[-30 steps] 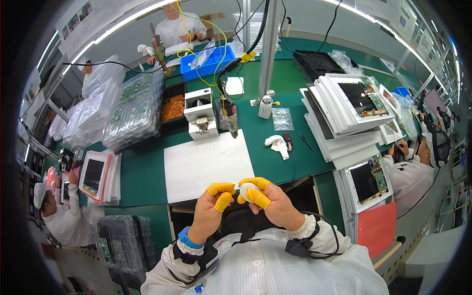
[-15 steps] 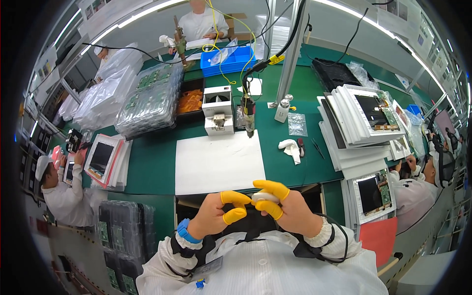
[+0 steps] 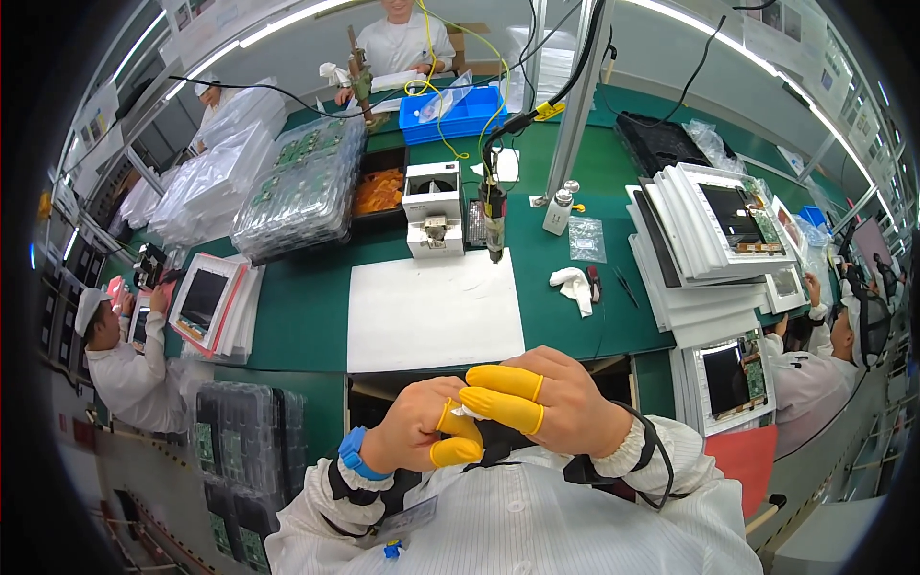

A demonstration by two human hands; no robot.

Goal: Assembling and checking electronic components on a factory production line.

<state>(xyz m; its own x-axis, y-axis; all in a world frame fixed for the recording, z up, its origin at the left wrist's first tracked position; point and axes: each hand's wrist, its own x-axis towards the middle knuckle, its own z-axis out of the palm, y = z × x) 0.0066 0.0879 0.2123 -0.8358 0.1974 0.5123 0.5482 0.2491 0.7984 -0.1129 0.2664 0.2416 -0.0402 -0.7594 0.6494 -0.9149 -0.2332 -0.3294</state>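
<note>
Two yellow-capped fingers (image 3: pixel 508 410) of your right hand (image 3: pixel 556 402) press together on a small white piece (image 3: pixel 465 412), lower centre of frame; whether your left hand (image 3: pixel 417 428) grips too, I can't tell. A loose pinch could drop it short of the desk (image 3: pixel 609 326).

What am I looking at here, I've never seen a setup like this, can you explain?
No robot here: a person's left hand and right hand meet in front of them, yellow covers on some fingers. A wide fisheye camera on their head looks down, so straight edges bend. A small white thing shows between the fingers, too hidden to identify. On the green table lie a white sheet, a white cloth-like piece and tweezers; a bottle and a white boxy device stand farther back.
</note>
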